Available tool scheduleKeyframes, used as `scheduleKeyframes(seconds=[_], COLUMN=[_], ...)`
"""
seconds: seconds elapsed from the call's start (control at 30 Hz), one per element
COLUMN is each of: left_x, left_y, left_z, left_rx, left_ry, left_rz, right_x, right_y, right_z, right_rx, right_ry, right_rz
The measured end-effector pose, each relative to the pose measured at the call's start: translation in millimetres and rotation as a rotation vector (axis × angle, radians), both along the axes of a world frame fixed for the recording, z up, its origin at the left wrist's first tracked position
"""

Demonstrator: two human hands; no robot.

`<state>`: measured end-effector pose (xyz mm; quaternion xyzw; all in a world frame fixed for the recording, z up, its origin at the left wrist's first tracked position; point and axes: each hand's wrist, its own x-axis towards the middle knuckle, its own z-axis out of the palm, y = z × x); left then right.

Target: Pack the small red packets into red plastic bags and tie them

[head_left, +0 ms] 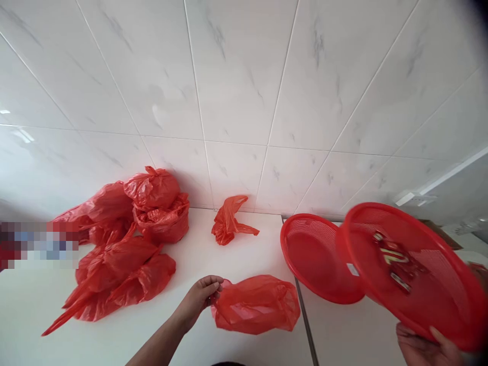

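Note:
My left hand (202,297) pinches the edge of a thin red plastic bag (259,307), which lies spread towards the right above the white table. On the right, my right hand (427,345) grips the lower rim of a red plastic basket (444,305) and holds it raised and tilted. Several small dark red packets (398,259) with light markings lie inside it, slightly blurred. Behind and left of the raised basket, a second red basket (316,259) rests on the table, partly covered by the first.
Filled red plastic bags (122,264) are heaped at the left, some stacked against the tiled wall (236,91). A crumpled red bag (229,223) lies near the wall. A dark seam (307,320) divides the white table surfaces (194,254). The far left edge is pixelated.

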<state>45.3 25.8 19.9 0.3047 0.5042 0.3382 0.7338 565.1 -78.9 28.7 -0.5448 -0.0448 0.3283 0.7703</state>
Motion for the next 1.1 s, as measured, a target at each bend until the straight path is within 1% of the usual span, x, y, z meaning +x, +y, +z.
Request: scheduleKeyframes(seconds=[0.07,0.13,0.23,0.33,0.4,0.47,0.53,0.6,0.67,0.83,0.97,1.03,1.1], left_x=[2,3,1,-7,-15,-23,-30,-33,-33,-26,-19,-15,-11], left_y=[1,0,-1,-4,-7,-9,-11,-12,-13,-10,-9,-8,-8], left_z=[-2.2,-3.9,-7.7,-15.7,-23.4,-30.8,-35.9,-37.3,-35.5,-25.9,-14.1,-5.5,3.5], left_rx=[0.004,-0.004,-0.025,-0.061,-0.094,-0.123,-0.146,-0.151,-0.141,-0.106,-0.082,-0.06,-0.027], left_ry=[-0.002,0.003,0.027,0.078,0.103,0.115,0.127,0.138,0.135,0.106,0.089,0.094,0.107], left_rz=[-0.02,-0.021,-0.006,0.048,0.09,0.121,0.151,0.186,0.21,0.194,0.155,0.13,0.11], right_x=[-29,-62,-117,-171,-199,-217,-226,-223,-211,-154,-109,-91,-76], right_y=[6,14,22,23,21,18,15,14,16,38,54,52,41], right_z=[11.3,18.7,22.0,16.5,9.0,0.1,-9.4,-18.9,-28.6,-49.8,-65.3,-76.0,-88.5], right_rx=[0.026,0.005,-0.072,-0.126,-0.148,-0.168,-0.182,-0.175,-0.15,-0.117,-0.074,-0.074,-0.089], right_ry=[0.041,0.084,0.163,0.293,0.387,0.459,0.492,0.483,0.441,0.32,0.283,0.276,0.257], right_rz=[0.029,0.072,0.224,0.44,0.552,0.598,0.596,0.57,0.515,0.327,0.219,0.148,0.078])
